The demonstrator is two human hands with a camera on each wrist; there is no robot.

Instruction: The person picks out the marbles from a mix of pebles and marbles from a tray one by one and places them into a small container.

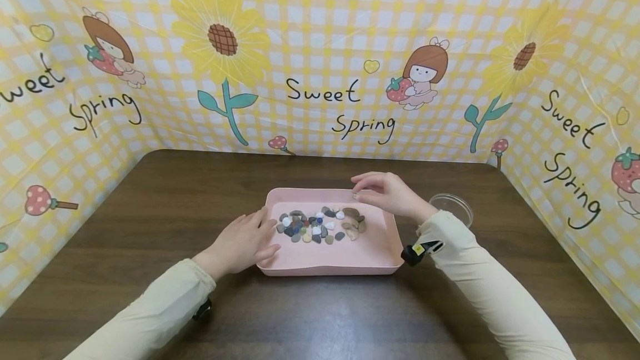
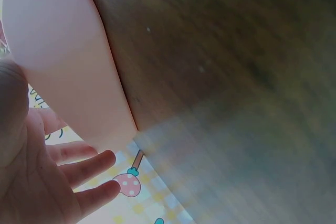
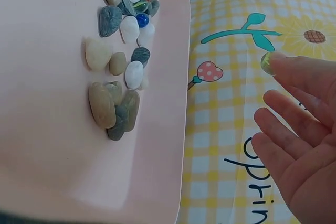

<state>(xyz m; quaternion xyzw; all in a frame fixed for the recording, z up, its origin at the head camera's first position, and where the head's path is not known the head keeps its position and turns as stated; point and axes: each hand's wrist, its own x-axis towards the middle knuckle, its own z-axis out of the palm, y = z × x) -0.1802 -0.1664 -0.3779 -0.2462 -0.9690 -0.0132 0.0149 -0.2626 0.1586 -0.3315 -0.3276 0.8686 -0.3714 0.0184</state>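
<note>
A pink tray (image 1: 330,259) holds smooth stones (image 1: 354,221) in grey, white and tan, with several glass marbles (image 3: 142,20) among them. Above the tray's far right part, my right hand (image 1: 382,190) pinches a clear marble with a yellow-green swirl (image 3: 268,63) at its fingertips; the other fingers are loosely spread. At the tray's left side is my left hand (image 1: 242,242), its fingers reaching over the rim and loosely extended. In the left wrist view that hand (image 2: 47,177) holds nothing and lies along the tray's outer wall (image 2: 68,51).
A round clear dish (image 1: 452,207) stands on the dark wooden table (image 1: 200,193) just right of the tray, partly behind the right wrist. A yellow checked cloth (image 1: 320,26) with printed flowers and figures walls in the table's back and sides.
</note>
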